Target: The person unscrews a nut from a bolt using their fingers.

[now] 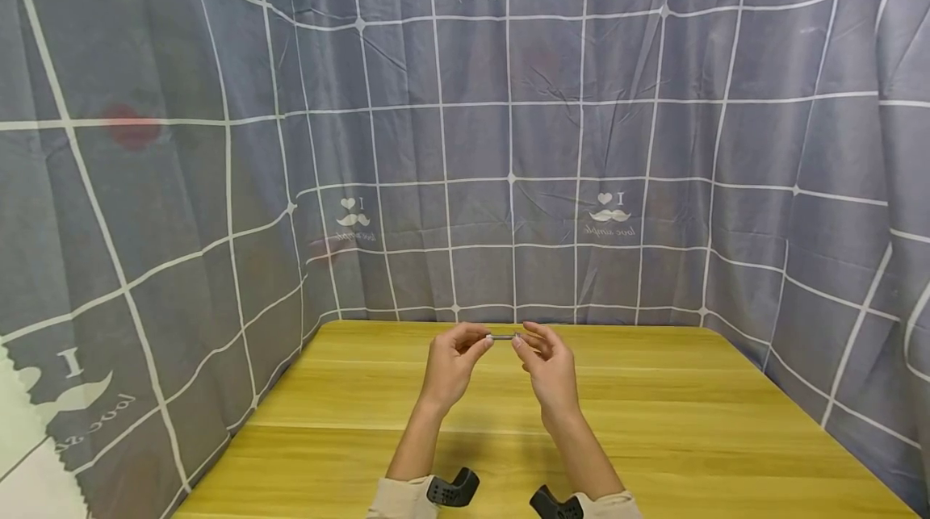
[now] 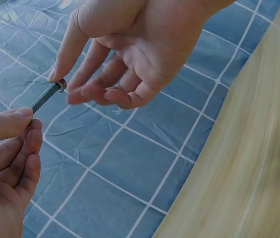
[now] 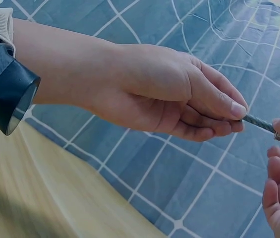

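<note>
A thin grey metal bolt (image 1: 503,336) spans the gap between my two hands, held level above the table. Its threaded shaft (image 2: 44,98) shows in the left wrist view, with a short wider piece, head or nut, at the right-hand end. My left hand (image 1: 450,364) pinches the far end of the shaft between thumb and forefinger, and that tip is hidden. At the wider end, my right hand (image 1: 550,367) holds the bolt with thumb and forefinger. The right hand's other fingers (image 2: 125,94) hang loosely bent below.
A yellow wood-grain table (image 1: 349,422) lies under both forearms. Grey-blue curtains (image 1: 545,140) with white grid lines surround it at the back and sides. Each wrist carries a black camera mount (image 1: 454,488) by a light sleeve (image 1: 403,496).
</note>
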Demonstrator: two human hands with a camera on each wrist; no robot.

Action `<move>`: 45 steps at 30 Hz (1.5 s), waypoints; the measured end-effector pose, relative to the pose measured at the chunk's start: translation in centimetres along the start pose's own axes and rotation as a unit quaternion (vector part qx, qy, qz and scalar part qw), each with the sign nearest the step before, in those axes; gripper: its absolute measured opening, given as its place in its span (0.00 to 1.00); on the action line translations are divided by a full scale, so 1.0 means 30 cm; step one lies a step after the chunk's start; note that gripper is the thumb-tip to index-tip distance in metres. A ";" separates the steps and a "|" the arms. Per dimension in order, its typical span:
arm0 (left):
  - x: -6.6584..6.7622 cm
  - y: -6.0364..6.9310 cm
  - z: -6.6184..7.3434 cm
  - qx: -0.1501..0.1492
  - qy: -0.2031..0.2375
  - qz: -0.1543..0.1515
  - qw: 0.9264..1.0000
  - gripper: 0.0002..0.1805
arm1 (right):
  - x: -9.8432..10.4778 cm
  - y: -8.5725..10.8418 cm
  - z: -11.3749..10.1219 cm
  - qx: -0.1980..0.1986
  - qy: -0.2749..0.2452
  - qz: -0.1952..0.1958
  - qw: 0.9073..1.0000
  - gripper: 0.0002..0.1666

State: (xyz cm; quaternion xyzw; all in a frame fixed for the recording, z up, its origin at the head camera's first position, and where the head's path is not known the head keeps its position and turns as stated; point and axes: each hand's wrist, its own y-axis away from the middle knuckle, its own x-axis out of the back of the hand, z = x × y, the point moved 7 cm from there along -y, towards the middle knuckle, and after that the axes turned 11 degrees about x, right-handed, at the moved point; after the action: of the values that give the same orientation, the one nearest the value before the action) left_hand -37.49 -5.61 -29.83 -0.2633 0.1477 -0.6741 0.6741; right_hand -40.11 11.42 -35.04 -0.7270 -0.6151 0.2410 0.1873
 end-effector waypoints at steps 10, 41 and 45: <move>0.006 -0.005 -0.009 0.001 -0.003 0.002 1.000 0.05 | -0.014 0.002 -0.017 0.009 0.004 -0.032 0.999 0.17; 0.006 -0.004 -0.005 -0.003 -0.008 0.007 1.000 0.03 | -0.007 0.001 -0.003 -0.006 0.009 -0.014 1.000 0.18; 0.004 -0.013 -0.029 0.002 -0.004 0.006 1.000 0.04 | -0.010 0.001 0.001 -0.004 0.013 -0.022 1.000 0.17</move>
State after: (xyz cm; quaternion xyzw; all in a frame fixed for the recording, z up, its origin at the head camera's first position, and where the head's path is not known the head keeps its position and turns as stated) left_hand -38.28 -5.84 -30.33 -0.2640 0.1447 -0.6693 0.6793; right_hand -40.12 11.12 -35.04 -0.7172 -0.6294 0.2247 0.1977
